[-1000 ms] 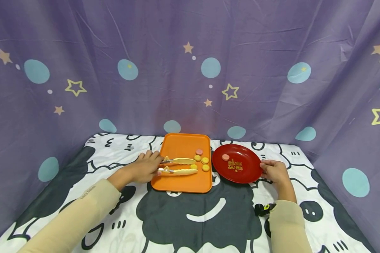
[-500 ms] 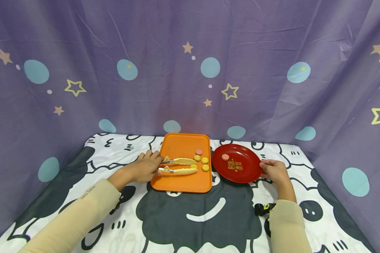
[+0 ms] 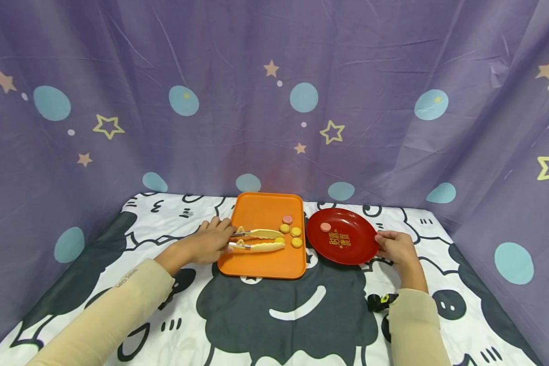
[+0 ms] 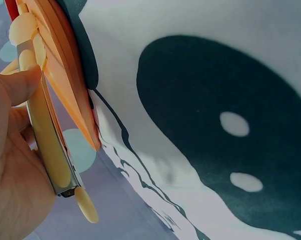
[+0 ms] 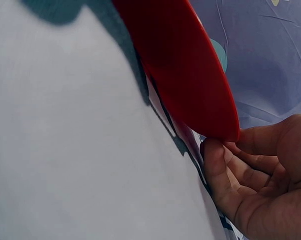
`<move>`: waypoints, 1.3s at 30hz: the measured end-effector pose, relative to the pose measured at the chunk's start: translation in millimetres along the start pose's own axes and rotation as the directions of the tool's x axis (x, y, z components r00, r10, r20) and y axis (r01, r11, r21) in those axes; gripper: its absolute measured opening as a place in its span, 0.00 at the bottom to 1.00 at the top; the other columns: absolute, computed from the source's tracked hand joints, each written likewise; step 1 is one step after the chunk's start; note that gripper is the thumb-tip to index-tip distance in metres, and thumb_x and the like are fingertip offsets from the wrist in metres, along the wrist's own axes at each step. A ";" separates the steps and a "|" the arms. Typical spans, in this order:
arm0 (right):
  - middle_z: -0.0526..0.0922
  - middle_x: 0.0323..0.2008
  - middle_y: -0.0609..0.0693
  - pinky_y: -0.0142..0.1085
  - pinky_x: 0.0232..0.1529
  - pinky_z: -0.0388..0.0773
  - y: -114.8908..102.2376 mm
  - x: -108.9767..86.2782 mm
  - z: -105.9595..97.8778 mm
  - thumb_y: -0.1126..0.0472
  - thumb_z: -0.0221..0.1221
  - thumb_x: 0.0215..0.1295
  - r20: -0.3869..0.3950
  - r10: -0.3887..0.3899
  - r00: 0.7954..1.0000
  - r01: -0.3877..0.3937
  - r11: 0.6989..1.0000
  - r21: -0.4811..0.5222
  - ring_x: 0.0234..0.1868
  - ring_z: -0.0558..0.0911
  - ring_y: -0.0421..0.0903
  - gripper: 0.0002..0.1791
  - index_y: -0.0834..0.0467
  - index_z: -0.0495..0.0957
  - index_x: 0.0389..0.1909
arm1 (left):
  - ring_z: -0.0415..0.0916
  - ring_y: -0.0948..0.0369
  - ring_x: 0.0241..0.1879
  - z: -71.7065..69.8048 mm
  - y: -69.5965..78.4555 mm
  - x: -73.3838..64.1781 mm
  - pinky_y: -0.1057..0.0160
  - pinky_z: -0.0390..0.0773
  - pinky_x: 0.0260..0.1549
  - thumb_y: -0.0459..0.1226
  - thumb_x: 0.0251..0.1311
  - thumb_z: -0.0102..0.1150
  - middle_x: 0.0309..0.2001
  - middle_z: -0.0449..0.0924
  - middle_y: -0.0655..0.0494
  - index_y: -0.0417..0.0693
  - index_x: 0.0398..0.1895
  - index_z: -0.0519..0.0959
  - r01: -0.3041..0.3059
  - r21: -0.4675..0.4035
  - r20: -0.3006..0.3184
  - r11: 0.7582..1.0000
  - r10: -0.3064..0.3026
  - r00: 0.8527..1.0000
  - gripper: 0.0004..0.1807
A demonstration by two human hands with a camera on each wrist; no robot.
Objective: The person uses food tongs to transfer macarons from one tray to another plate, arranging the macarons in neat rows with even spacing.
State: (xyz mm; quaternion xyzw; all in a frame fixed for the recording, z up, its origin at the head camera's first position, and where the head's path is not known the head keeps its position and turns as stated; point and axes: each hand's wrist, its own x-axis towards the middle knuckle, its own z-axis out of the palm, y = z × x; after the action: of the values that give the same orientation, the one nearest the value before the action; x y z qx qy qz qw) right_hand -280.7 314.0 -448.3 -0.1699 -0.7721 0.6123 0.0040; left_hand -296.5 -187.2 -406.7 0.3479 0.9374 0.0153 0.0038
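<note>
My left hand (image 3: 207, 243) grips a pair of tongs (image 3: 263, 248) with cream-coloured tips, whose two arms stand apart over the orange tray (image 3: 261, 207). In the left wrist view the thumb presses along the tongs' handle (image 4: 46, 132). Between and just beyond the tips lie several small yellow macaron-like rounds (image 3: 296, 232), and a pink round (image 3: 287, 219) sits behind them on the tray. To the right, my right hand (image 3: 398, 249) pinches the rim of a red plate (image 3: 359, 250) between thumb and fingers. Another pink round (image 3: 326, 227) rests on the plate, near gold lettering.
A white and dark cartoon-print cloth (image 3: 293, 300) covers the table under tray and plate. Behind and at both sides hangs a purple curtain (image 3: 238, 101). A small black device (image 3: 379, 303) is at the right wrist.
</note>
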 end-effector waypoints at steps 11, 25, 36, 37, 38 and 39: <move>0.81 0.49 0.61 0.35 0.37 0.85 0.2 0.3 0.6 0.65 0.57 0.76 -0.003 0.007 1.000 -0.007 1.000 -0.008 0.33 0.84 0.43 0.21 0.72 0.72 0.63 | 0.61 0.50 0.50 -0.2 -1.2 1.1 0.52 0.60 0.44 0.42 0.71 0.60 0.54 0.67 0.50 0.40 0.65 0.72 -0.026 -0.017 -0.025 1.000 0.026 0.999 0.24; 0.82 0.45 0.58 0.35 0.36 0.84 0.4 0.8 -0.2 0.66 0.56 0.75 -0.001 0.000 1.000 0.000 1.000 -0.002 0.31 0.84 0.42 0.21 0.73 0.72 0.63 | 0.60 0.50 0.48 -3.0 -3.0 3.5 0.53 0.59 0.43 0.42 0.72 0.59 0.56 0.67 0.48 0.39 0.66 0.72 -0.033 -0.033 -0.047 0.999 0.031 0.998 0.25; 0.82 0.36 0.51 0.35 0.34 0.84 0.9 0.2 -0.8 0.69 0.55 0.74 0.018 -0.019 1.000 0.018 0.999 0.046 0.28 0.84 0.41 0.20 0.76 0.71 0.61 | 0.59 0.50 0.50 -13.6 0.1 13.3 0.52 0.59 0.45 0.44 0.74 0.57 0.59 0.66 0.49 0.41 0.68 0.70 -0.014 -0.025 -0.044 1.000 0.013 0.999 0.25; 0.82 0.36 0.51 0.35 0.34 0.84 0.7 0.0 -0.7 0.69 0.55 0.74 0.019 -0.017 1.000 0.016 0.999 0.048 0.28 0.84 0.41 0.20 0.76 0.71 0.62 | 0.59 0.50 0.50 -14.1 0.5 14.5 0.52 0.59 0.46 0.44 0.74 0.56 0.59 0.66 0.49 0.41 0.68 0.70 -0.014 -0.025 -0.046 1.000 0.013 0.999 0.25; 0.82 0.36 0.51 0.35 0.33 0.84 0.6 -0.3 -0.5 0.69 0.55 0.74 0.020 -0.017 1.000 0.016 0.999 0.049 0.28 0.84 0.41 0.20 0.76 0.71 0.61 | 0.59 0.50 0.51 -14.8 0.9 15.6 0.51 0.59 0.46 0.45 0.74 0.56 0.59 0.66 0.49 0.41 0.68 0.70 -0.015 -0.025 -0.047 1.000 0.014 0.999 0.25; 0.82 0.36 0.51 0.35 0.33 0.84 0.6 -0.3 -0.4 0.69 0.55 0.74 0.018 -0.014 1.000 0.013 0.999 0.047 0.28 0.84 0.41 0.20 0.76 0.72 0.61 | 0.58 0.50 0.50 -15.6 1.3 16.8 0.51 0.59 0.46 0.45 0.74 0.56 0.59 0.66 0.49 0.41 0.68 0.70 -0.017 -0.026 -0.048 0.999 0.016 0.999 0.26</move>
State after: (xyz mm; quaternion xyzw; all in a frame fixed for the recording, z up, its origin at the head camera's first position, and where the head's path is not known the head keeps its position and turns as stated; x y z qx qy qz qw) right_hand -280.2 314.3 -448.8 -0.1590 -0.7587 0.6317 0.0052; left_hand -308.7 -175.6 -391.0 0.3552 0.9340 0.0362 -0.0139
